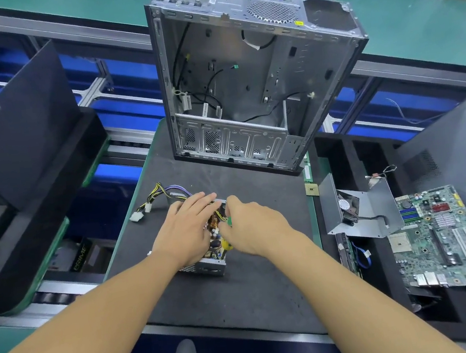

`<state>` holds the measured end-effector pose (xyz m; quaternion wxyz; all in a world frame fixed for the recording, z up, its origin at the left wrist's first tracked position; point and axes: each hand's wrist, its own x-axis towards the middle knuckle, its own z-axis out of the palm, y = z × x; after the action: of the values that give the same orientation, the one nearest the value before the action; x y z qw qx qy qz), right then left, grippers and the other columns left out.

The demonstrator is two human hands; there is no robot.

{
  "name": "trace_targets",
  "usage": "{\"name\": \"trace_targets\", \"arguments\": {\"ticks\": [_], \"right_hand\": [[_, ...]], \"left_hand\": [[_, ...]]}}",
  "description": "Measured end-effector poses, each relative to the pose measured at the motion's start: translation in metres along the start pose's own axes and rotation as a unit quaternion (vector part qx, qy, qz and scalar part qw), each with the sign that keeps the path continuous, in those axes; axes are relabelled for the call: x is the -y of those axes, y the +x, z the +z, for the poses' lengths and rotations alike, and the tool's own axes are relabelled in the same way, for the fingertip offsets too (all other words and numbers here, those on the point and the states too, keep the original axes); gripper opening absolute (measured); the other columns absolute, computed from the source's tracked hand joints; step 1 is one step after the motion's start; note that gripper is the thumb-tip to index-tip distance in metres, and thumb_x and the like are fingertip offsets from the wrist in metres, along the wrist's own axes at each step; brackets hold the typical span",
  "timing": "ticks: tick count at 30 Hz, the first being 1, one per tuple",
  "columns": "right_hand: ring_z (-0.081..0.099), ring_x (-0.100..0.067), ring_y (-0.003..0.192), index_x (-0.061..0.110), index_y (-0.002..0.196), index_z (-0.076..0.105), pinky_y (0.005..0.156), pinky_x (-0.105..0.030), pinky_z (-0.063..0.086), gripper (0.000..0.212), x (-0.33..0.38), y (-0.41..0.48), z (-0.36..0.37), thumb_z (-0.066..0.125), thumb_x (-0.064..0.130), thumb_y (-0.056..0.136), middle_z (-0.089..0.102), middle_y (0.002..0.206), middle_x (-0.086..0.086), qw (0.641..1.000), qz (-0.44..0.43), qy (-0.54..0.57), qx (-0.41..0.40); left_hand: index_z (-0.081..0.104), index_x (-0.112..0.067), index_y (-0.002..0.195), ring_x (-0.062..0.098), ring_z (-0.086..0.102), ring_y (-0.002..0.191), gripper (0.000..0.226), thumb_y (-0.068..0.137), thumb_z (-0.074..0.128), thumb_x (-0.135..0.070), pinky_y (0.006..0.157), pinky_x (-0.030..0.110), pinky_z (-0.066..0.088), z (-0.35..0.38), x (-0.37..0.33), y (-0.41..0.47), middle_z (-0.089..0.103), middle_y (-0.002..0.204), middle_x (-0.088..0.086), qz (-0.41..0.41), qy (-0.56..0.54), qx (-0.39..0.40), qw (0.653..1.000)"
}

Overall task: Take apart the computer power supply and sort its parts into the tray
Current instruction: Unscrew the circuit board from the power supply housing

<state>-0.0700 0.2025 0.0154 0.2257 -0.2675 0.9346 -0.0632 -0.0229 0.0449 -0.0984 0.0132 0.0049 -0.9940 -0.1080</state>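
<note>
The left hand (185,229) is lying flat, fingers straight, on the opened power supply (214,247) sitting on the table (240,292); the right hand (251,227) is pinching a small green item (229,221) inside it. A tray (351,161) is sitting further right.

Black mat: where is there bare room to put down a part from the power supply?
Bare mat lies between the power supply and the near edge, and right of the right hand toward the tray. A strip also lies before the computer case. Crowded: the cables beside the left hand, and the tray's motherboard and fan bracket.
</note>
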Motion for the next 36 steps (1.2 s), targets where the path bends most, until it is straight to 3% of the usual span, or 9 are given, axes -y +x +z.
{"name": "trace_targets", "arguments": {"ticks": [5, 10, 17, 20, 22, 24, 29, 32, 36], "right_hand": [[0.050, -0.030, 0.085, 0.021, 0.117, 0.047, 0.069, -0.036, 0.037, 0.031, -0.005, -0.003, -0.004, 0.046, 0.041, 0.093, 0.061, 0.108, -0.005, 1.000, 0.004, 0.010, 0.004], [0.053, -0.028, 0.081, 0.026, 0.098, 0.046, 0.064, -0.034, 0.037, 0.016, -0.016, -0.006, -0.013, 0.047, 0.039, 0.089, 0.052, 0.084, 0.004, 0.999, 0.014, 0.038, -0.013], [0.054, -0.026, 0.079, 0.026, 0.097, 0.047, 0.059, -0.033, 0.034, 0.017, -0.029, -0.013, -0.020, 0.048, 0.041, 0.089, 0.049, 0.078, 0.008, 0.998, 0.028, 0.045, -0.022], [0.054, -0.025, 0.077, 0.025, 0.097, 0.049, 0.057, -0.031, 0.034, 0.019, -0.037, -0.020, -0.020, 0.048, 0.042, 0.088, 0.053, 0.079, 0.007, 0.998, 0.037, 0.047, -0.028], [0.055, -0.026, 0.078, 0.023, 0.099, 0.049, 0.058, -0.032, 0.035, 0.020, -0.043, -0.024, -0.020, 0.047, 0.041, 0.089, 0.057, 0.084, 0.003, 0.998, 0.044, 0.049, -0.025], [0.056, -0.027, 0.079, 0.023, 0.100, 0.049, 0.058, -0.032, 0.034, 0.020, -0.048, -0.027, -0.019, 0.047, 0.040, 0.089, 0.057, 0.086, 0.002, 0.997, 0.050, 0.050, -0.024], [0.055, -0.027, 0.079, 0.024, 0.100, 0.049, 0.058, -0.033, 0.034, 0.020, -0.059, -0.035, -0.014, 0.047, 0.041, 0.090, 0.049, 0.078, 0.006, 0.996, 0.064, 0.062, -0.028], [0.056, -0.028, 0.081, 0.024, 0.101, 0.049, 0.062, -0.034, 0.037, 0.020, -0.067, -0.040, -0.012, 0.048, 0.041, 0.090, 0.054, 0.083, 0.003, 0.995, 0.072, 0.067, -0.029], [0.057, -0.028, 0.083, 0.023, 0.101, 0.049, 0.062, -0.033, 0.037, 0.020, -0.076, -0.043, -0.008, 0.047, 0.040, 0.090, 0.058, 0.088, 0.002, 0.994, 0.080, 0.071, -0.025]], "left_hand": [[0.035, -0.033, 0.152, 0.007, 0.018, 0.149, 0.070, 0.085, 0.049, -0.020, 0.117, 0.034, 0.015, 0.000, 0.001, -0.001, 0.026, 0.160, -0.018, 0.002, -0.002, -0.001, 1.000], [0.036, -0.032, 0.152, 0.009, 0.019, 0.149, 0.070, 0.085, 0.051, -0.020, 0.117, 0.036, 0.017, 0.000, -0.001, -0.003, 0.027, 0.160, -0.017, 0.006, 0.001, -0.007, 1.000], [0.039, -0.029, 0.151, 0.012, 0.021, 0.149, 0.067, 0.084, 0.049, -0.023, 0.116, 0.039, 0.019, -0.002, -0.002, -0.005, 0.029, 0.160, -0.013, 0.019, -0.007, -0.020, 1.000], [0.059, -0.026, 0.130, 0.015, 0.038, 0.141, 0.048, 0.082, 0.054, -0.028, 0.109, 0.040, 0.027, -0.006, -0.002, -0.005, 0.046, 0.149, -0.008, 0.102, 0.019, -0.080, 0.991], [0.070, -0.027, 0.099, 0.013, 0.056, 0.122, 0.019, 0.083, 0.061, -0.031, 0.099, 0.036, 0.034, -0.012, -0.003, 0.007, 0.063, 0.121, -0.011, 0.210, 0.034, -0.098, 0.972], [0.071, -0.029, 0.083, 0.010, 0.061, 0.104, 0.007, 0.085, 0.065, -0.033, 0.095, 0.033, 0.038, -0.022, -0.010, 0.024, 0.063, 0.103, -0.015, 0.283, 0.054, -0.031, 0.957], [0.073, -0.031, 0.099, 0.012, 0.053, 0.110, 0.020, 0.087, 0.058, -0.035, 0.098, 0.032, 0.033, -0.029, -0.049, 0.053, 0.062, 0.110, -0.012, 0.333, 0.234, 0.219, 0.887], [0.073, -0.031, 0.105, 0.018, 0.052, 0.111, 0.022, 0.090, 0.063, -0.045, 0.094, 0.036, 0.032, -0.021, -0.062, 0.055, 0.064, 0.111, -0.010, 0.323, 0.328, 0.277, 0.844], [0.069, -0.025, 0.109, 0.020, 0.049, 0.112, 0.020, 0.094, 0.058, -0.032, 0.084, 0.036, 0.028, -0.011, -0.066, 0.053, 0.066, 0.114, -0.006, 0.277, 0.362, 0.281, 0.845]]}}
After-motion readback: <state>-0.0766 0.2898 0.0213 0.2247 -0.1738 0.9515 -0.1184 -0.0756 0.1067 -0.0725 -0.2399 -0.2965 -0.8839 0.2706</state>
